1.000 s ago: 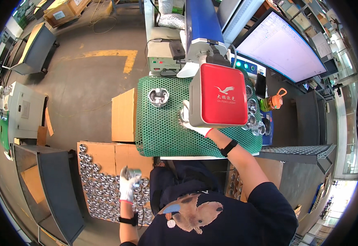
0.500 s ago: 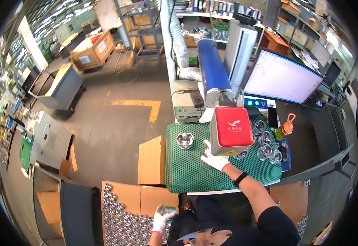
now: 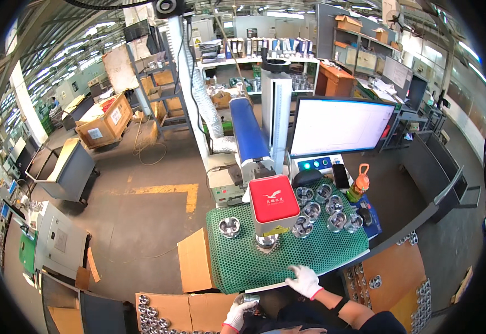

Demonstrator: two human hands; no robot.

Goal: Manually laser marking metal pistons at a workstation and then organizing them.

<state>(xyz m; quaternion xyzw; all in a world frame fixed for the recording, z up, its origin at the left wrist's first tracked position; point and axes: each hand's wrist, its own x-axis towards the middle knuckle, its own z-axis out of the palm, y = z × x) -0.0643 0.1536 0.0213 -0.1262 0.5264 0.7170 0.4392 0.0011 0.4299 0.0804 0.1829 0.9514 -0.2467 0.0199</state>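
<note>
One metal piston [image 3: 252,299] sits pinched in the left hand [image 3: 236,315] at 6 o'clock (likely heavy, slick; grasp its skirt); right hand [image 3: 305,280] rests spread on the mat [image 3: 332,253].

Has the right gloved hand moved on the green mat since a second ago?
Yes. The white-gloved right hand has pulled back from beside the red-topped machine head to the near edge of the green perforated mat.
</note>
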